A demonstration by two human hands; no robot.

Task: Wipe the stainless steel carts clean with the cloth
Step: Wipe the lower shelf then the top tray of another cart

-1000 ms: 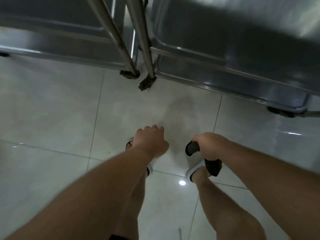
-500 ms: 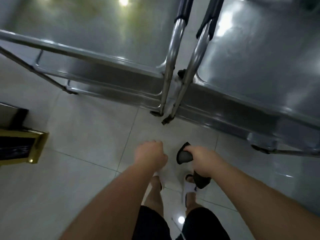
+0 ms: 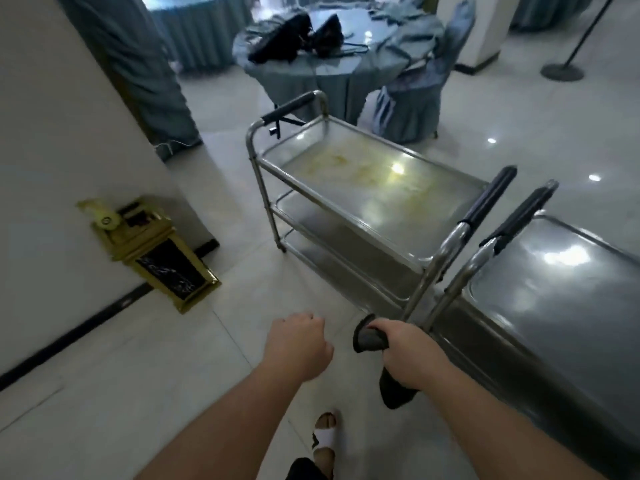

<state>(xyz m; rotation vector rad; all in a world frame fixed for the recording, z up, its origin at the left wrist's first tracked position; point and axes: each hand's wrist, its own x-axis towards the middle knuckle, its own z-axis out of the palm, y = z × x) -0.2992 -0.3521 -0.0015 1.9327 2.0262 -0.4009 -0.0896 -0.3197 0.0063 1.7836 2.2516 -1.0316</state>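
Right hand [image 3: 410,355] grips dark cloth [image 3: 370,339], beside cart [image 3: 381,199]

Dim, bluish indoor light; ceiling lamps glare off the cart top [image 3: 381,188] and the glossy floor [image 3: 519,133] beyond it, with soft motion blur and wide-angle bending toward the edges

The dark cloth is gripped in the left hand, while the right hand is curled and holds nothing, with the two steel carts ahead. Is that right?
Not quite: the hands are swapped. The head view shows the right hand gripping the dark cloth, while the left hand is curled and holds nothing. The two steel carts, one with yellowish smears on its top shelf and one beside it on the right, do stand ahead.
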